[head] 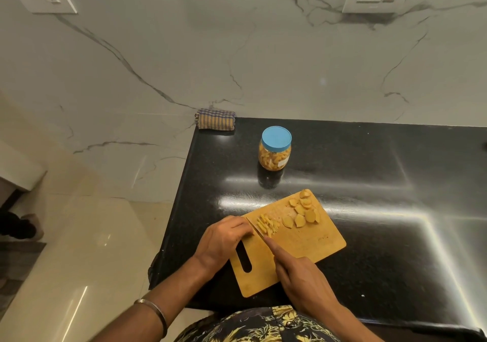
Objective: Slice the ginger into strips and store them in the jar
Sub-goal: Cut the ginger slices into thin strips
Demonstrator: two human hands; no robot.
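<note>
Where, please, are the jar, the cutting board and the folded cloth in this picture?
jar [275, 154]: head view, on its clear side wall below the blue lid.
cutting board [311, 241]: head view, on a bare patch of its wooden top.
folded cloth [215, 120]: head view, on the middle of its checked fabric.

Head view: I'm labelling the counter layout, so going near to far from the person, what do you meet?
Right hand → strips → slices → jar → cloth at the wall.
</note>
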